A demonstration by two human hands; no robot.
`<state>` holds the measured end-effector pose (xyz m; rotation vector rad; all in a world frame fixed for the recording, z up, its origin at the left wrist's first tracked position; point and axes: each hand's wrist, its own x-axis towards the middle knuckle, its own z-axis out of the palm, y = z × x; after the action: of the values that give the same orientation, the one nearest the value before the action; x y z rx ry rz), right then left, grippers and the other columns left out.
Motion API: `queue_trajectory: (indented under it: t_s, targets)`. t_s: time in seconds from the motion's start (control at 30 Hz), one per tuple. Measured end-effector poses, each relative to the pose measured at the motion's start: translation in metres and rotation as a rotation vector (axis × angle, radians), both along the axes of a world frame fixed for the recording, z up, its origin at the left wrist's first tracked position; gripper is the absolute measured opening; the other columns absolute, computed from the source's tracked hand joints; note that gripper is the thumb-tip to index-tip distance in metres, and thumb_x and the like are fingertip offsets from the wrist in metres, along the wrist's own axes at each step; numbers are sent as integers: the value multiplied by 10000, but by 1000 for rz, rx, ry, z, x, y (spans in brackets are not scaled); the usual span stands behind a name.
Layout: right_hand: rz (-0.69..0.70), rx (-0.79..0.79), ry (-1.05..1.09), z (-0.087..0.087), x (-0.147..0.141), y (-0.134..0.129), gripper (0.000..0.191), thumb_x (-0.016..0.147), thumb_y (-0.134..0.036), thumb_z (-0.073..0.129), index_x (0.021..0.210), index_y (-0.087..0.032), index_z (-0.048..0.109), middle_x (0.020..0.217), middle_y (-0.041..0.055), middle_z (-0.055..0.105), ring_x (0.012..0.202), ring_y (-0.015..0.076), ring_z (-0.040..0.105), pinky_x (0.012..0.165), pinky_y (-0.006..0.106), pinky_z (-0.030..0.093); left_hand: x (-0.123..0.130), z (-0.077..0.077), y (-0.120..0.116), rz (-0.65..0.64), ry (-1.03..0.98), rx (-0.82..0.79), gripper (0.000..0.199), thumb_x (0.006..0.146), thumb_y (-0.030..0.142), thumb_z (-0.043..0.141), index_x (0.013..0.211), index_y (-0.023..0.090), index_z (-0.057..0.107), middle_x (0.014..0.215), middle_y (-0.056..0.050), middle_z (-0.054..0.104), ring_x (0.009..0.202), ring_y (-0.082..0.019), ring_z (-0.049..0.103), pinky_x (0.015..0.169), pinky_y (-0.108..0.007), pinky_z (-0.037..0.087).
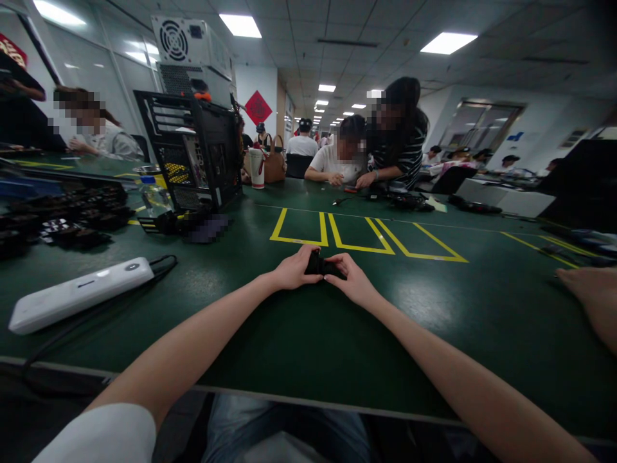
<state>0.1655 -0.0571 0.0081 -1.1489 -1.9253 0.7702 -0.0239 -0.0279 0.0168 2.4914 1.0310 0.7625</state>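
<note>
At the green table (289,334), a corded white device (81,296) lies left of my arms, presumably placed to leave elbow room. My left hand (294,269) clamps its grip on one end of a small black part (315,262), likely for steadiness; the part sits between both sets of fingertips, my right hand (355,281) clamped on the other end.

A small, matte black object (315,262) is held between the left hand (295,267) and the right hand (355,278), which partly cover its ends and blur its exact shape. It extends sideways from one to the other, low over the green desk (308,341); contact with the surface cannot be told.
</note>
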Motion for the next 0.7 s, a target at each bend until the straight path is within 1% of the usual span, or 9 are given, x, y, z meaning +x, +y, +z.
queue_trajectory:
  t_s: [0.1,0.17,0.3,0.47,0.57,0.7]
  targets:
    - [-55,-45,-120,1,4,4,450,673,-237,604,1075,-208,405,1074,54,540,1066,201,486,940,469,328,-2,1,5,36,9,-149,604,692,443,543,1178,199,280,1162,-110,425,1002,-261,487,814,-401,420]
    - [-50,-48,-162,2,5,4,473,682,-258,600,1106,-212,396,1104,62,532,1079,206,476,936,464,326,-3,0,6,43,1,-192,607,690,457,542,1182,210,284,1165,-105,433,1004,-262,491,811,-397,422]
    - [-60,-57,-172,2,5,4,487,684,-266,601,1122,-214,394,1121,63,528,1090,202,470,935,449,326,-1,-3,12,63,-39,-199,622,692,455,544,1205,227,275,1206,-102,418,1061,-266,462,845,-401,401]
    - [-74,-52,-168,0,7,11,473,688,-262,597,1116,-212,402,1126,61,530,1089,194,473,936,437,327,1,-10,31,36,-65,-179,648,681,420,569,1225,229,274,1212,-92,429,1090,-244,445,892,-395,368]
    - [-99,-23,-188,-2,11,17,470,694,-271,591,1118,-201,400,1125,69,534,1079,193,481,932,431,331,1,-11,44,85,-44,-171,662,663,435,582,1214,215,289,1197,-101,442,1070,-247,459,883,-391,372]
    - [-141,14,-224,-3,16,23,470,708,-290,572,1129,-187,392,1128,80,532,1078,196,481,927,429,335,3,-8,55,159,-14,-199,706,625,532,577,1194,223,295,1191,-101,448,1045,-263,476,836,-377,400]
